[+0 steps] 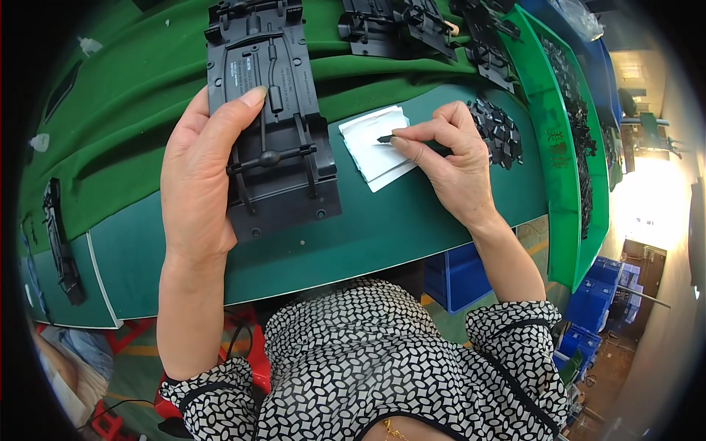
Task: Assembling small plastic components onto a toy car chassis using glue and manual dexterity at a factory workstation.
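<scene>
My left hand (202, 165) is wrapped round a black plastic toy-vehicle chassis (283, 140), its thumb pressed on the face with the moulded axle and rods. The chassis is tilted up above the green table. Between the thumb and forefinger of my right hand (452, 158) is a small black plastic part (385, 139). That part is over a stack of white paper (382, 165) lying right of the chassis. A heap of small black pieces (500, 136) lies just beyond my right hand.
A green bin (555, 184) of black parts stands at the right table edge. More black chassis (401, 26) rest on green cloth (110, 140) at the back. Below the table edge is a blue bin (463, 278). A long black part (60, 246) lies far left.
</scene>
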`<state>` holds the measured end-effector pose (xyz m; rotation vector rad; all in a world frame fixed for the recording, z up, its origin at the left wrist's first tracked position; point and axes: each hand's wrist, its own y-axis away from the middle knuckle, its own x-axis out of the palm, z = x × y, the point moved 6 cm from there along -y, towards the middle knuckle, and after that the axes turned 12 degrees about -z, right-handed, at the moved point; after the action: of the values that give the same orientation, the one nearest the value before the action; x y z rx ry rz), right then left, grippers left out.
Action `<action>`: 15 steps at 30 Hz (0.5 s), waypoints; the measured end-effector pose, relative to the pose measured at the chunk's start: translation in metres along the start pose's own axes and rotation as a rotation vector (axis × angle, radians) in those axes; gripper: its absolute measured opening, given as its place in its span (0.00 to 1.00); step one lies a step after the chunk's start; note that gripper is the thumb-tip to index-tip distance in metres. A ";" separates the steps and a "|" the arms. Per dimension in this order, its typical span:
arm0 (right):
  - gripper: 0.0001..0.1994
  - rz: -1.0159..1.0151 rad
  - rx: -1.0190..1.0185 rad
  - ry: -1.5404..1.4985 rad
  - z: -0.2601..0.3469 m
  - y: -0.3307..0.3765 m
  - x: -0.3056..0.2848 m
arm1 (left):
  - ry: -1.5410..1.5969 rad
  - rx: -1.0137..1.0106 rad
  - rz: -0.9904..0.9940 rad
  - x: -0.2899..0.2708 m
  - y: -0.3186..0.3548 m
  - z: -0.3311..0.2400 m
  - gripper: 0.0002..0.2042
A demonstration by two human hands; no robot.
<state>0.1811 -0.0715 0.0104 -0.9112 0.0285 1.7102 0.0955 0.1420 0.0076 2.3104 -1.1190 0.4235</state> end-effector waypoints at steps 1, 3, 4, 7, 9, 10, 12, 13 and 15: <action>0.06 0.002 -0.004 0.003 0.000 0.000 0.000 | -0.001 0.000 0.000 0.000 0.000 0.000 0.09; 0.06 0.004 -0.007 0.006 -0.001 0.001 0.001 | -0.006 0.007 -0.006 -0.001 0.000 0.000 0.09; 0.06 0.004 -0.013 0.022 -0.002 0.001 0.001 | -0.007 0.007 -0.006 -0.002 0.000 0.000 0.09; 0.06 0.005 -0.017 0.040 -0.002 0.001 0.000 | -0.003 0.009 0.002 -0.001 -0.002 0.000 0.09; 0.06 0.006 -0.019 0.038 -0.002 0.001 0.000 | -0.004 0.003 -0.002 -0.001 -0.001 0.000 0.09; 0.06 0.008 -0.021 0.035 -0.001 0.002 0.001 | -0.004 0.007 -0.001 -0.001 0.000 0.000 0.09; 0.06 0.009 -0.021 0.032 -0.001 0.002 0.001 | -0.001 0.007 -0.008 0.000 0.001 -0.001 0.09; 0.06 0.011 -0.024 0.036 -0.001 0.002 0.001 | -0.002 0.006 -0.008 0.000 0.000 0.000 0.09; 0.06 0.013 -0.026 0.041 -0.002 0.002 0.000 | -0.010 0.010 -0.010 0.001 0.000 0.000 0.08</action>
<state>0.1809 -0.0726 0.0081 -0.9672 0.0392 1.7072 0.0961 0.1420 0.0079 2.3280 -1.1122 0.4157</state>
